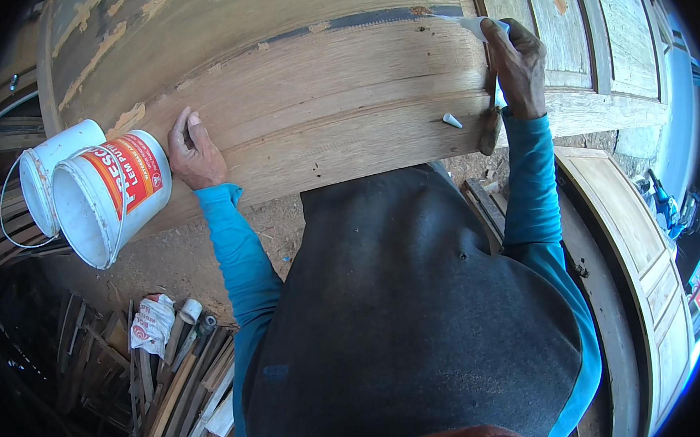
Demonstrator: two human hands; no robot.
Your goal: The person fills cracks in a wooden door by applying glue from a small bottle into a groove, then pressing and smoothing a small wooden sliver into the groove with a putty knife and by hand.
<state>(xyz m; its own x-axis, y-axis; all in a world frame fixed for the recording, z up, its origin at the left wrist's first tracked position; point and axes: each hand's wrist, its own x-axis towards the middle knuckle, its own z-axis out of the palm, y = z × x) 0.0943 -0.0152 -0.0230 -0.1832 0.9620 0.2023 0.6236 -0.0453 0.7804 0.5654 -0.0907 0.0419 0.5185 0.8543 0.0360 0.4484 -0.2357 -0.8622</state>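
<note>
My right hand (521, 68) grips a white glue bottle (473, 27) with a pointed nozzle. The nozzle tip points left at a dark strip (370, 17) on the wooden panel (342, 91), where a brown patch of crumbs or filler lies. A small white cone-shaped cap (452, 121) rests on the panel below. Under my right wrist is a dark, worn tool or wooden piece (489, 131), partly covered. My left hand (196, 152) lies on the panel near its front edge, loosely open and holding nothing, just right of a white bucket (143, 183).
A second white bucket (37, 185) leans beside the first at the left. Paneled wooden doors (627, 233) stand at the right. Lower left, a pile of wood strips (188, 381) carries a white plastic bag (153, 320). A dark apron (403, 295) covers my front.
</note>
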